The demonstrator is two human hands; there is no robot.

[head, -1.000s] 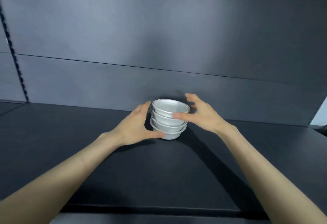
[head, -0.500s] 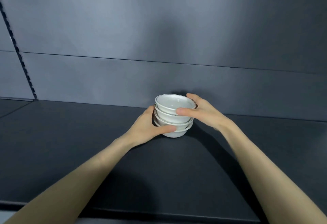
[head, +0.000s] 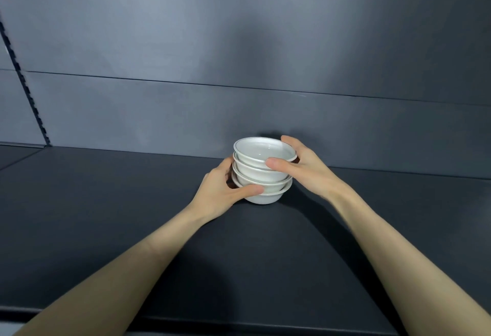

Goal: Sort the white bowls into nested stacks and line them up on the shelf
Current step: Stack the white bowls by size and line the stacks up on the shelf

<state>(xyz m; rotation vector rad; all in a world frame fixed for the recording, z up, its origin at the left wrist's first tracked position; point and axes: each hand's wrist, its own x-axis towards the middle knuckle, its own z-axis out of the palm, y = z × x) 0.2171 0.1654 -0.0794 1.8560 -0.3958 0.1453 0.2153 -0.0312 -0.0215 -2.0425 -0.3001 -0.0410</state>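
1. Bowls, four of them and white, sit nested in one stack [head: 261, 176] with their mouths facing up. The stack stands on the dark shelf [head: 106, 202], toward its back edge and a little right of the view's middle, near the grey back panel [head: 159, 96].
2. The stack's long axis runs vertically, close to upright. The bottom bowl [head: 263, 199] rests on the shelf, and the top bowl [head: 261, 151] shows its bare inside and a thin dark line round its rim.
3. The left hand [head: 223, 192] cups the lower left side of the stack. Its thumb lies across the front of the lowest rims, and its fingers curl behind, hidden.
4. The right hand [head: 305, 168] grips the upper right side. Its thumb presses the front just under the top bowl's rim, and its fingers wrap round the far side.
5. Both bare forearms reach in from the lower corners and converge on the stack.
6. A slotted upright strip [head: 24, 80] runs down the panel at far left, well apart from the stack
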